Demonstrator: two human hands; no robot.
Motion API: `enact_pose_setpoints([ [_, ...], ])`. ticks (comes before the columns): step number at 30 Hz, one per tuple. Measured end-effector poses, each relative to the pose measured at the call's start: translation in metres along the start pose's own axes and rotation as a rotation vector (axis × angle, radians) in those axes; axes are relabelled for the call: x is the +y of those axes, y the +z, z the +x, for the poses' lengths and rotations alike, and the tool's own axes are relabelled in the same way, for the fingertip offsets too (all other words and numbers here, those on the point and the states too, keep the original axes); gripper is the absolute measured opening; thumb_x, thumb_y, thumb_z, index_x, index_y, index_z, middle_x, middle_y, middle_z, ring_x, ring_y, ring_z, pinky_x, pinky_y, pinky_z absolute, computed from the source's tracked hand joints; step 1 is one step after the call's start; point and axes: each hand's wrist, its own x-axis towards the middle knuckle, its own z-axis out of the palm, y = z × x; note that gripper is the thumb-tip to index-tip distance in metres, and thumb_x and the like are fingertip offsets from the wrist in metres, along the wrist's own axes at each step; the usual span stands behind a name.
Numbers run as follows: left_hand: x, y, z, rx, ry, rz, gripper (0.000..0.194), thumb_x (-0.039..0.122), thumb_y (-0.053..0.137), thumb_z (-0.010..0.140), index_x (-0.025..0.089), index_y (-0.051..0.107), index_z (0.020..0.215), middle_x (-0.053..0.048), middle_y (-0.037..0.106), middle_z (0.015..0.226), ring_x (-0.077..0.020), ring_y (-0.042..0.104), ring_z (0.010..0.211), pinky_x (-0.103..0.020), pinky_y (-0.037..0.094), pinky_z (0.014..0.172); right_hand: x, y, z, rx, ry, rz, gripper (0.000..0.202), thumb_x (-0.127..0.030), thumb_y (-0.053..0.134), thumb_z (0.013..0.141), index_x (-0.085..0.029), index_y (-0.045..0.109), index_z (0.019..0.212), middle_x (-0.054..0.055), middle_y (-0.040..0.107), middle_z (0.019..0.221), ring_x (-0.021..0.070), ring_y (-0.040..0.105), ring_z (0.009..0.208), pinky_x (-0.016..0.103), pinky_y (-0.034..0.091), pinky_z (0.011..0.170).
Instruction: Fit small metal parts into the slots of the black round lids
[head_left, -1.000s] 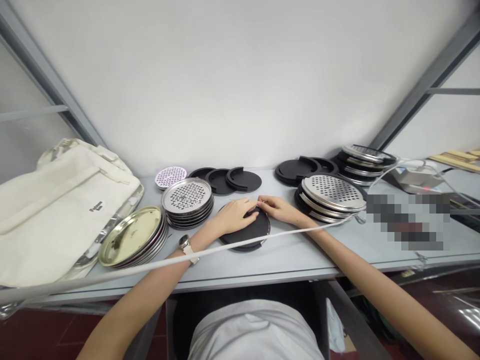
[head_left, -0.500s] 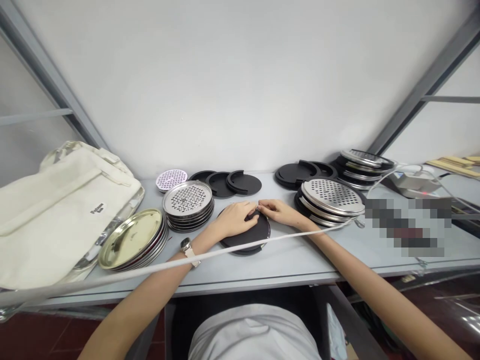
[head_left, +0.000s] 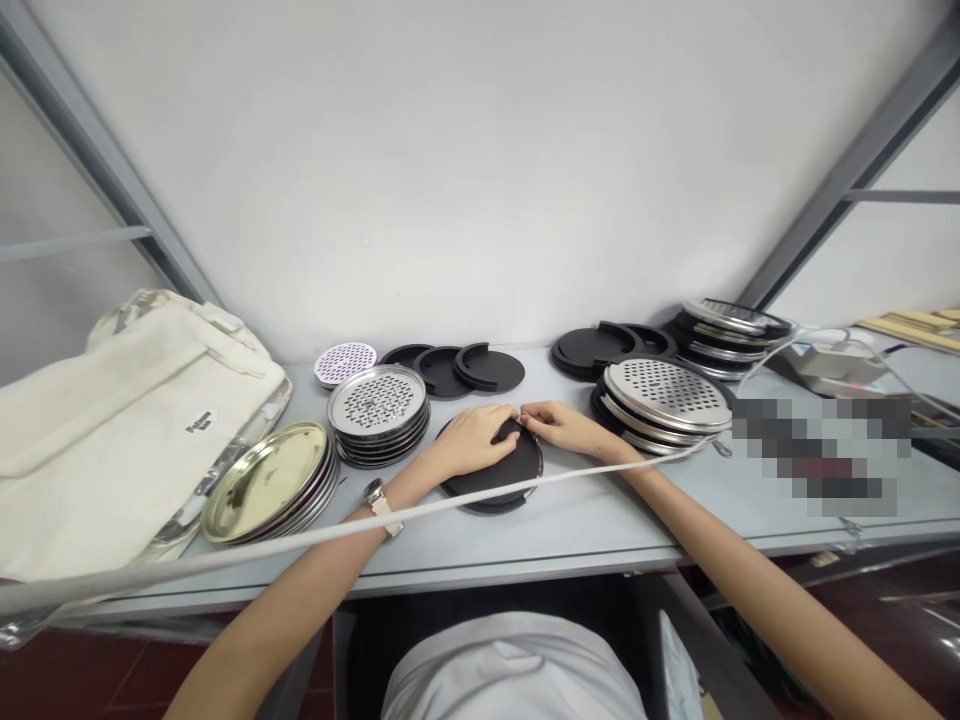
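Note:
A black round disc (head_left: pixel 510 468) lies on the grey table in front of me, with a shiny sliver along its right rim. My left hand (head_left: pixel 476 440) rests across its far left part, thumb apart on the face and fingers bent at the far rim. At that same rim, my right hand (head_left: pixel 562 426) is closed in a pinch, its fingertips meeting those of the left. Whatever small thing lies between the fingertips is too small to make out. A watch (head_left: pixel 379 497) sits on my left wrist.
Perforated silver discs (head_left: pixel 377 400) and gold-topped plates (head_left: pixel 266 480) are stacked at left, beside a cream bag (head_left: pixel 135 430). Black slotted discs (head_left: pixel 487 370) lie behind. More perforated plates (head_left: pixel 667 392) stand at right. A white cable (head_left: pixel 450 497) crosses in front of my forearms.
The view has shifted very slightly. Both hands stay at the far rim of the black disc, with only a small movement of the fingertips.

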Motion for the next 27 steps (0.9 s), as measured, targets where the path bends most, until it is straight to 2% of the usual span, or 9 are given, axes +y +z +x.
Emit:
enact_pose_setpoints([
  [8,-0.0004,-0.0013,0.0,0.003,0.004,-0.04,0.012,0.03,0.046,0.086,0.019,0.051,0.087,-0.001,0.056,0.079,-0.0158,0.051,0.067,-0.026,0.036,0.059,0.0038,-0.0001,0.0001,-0.01,-0.018,-0.011,0.034,-0.043,0.038,0.087,-0.018,0.037,0.063,-0.006,0.03,0.057,0.0083,0.029,0.053,0.022,0.023,0.05],
  [27,-0.0039,-0.0013,0.0007,-0.003,0.045,-0.127,0.009,0.028,0.047,0.085,0.019,0.049,0.084,0.001,0.05,0.072,-0.0139,0.046,0.064,-0.026,0.034,0.058,0.0044,-0.0005,0.001,-0.028,-0.014,-0.016,0.033,-0.041,0.038,0.087,-0.018,0.039,0.064,-0.006,0.03,0.058,0.0084,0.029,0.054,0.023,0.024,0.051],
])
